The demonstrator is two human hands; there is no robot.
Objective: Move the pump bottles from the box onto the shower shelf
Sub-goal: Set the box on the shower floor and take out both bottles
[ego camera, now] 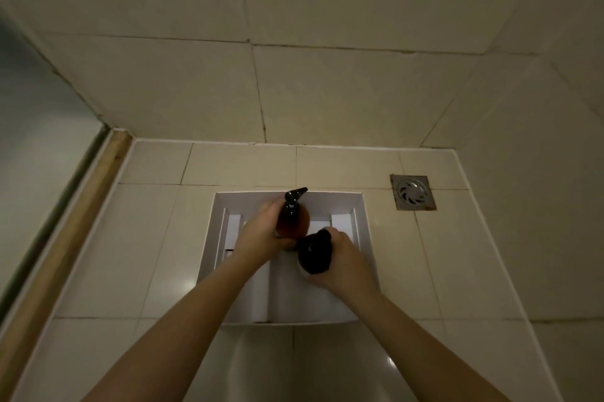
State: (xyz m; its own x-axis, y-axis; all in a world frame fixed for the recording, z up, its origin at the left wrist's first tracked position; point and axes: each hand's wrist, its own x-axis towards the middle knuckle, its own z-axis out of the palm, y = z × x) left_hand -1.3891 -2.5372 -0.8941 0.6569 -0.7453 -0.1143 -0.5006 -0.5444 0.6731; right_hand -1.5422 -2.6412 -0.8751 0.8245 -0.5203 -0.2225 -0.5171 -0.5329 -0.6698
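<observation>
Head view: left hand wrapped around amber bottle, right hand clamped on dark bottle, both over white box on tiled floor near drain.

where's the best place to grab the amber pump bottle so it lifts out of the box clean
Grip the amber pump bottle round its wide body, coming from the left as the left hand does. The black pump head is narrow with a jutting spout, so it makes a poor handle. The bottle stands about upright in the white box, so lift straight up.
</observation>
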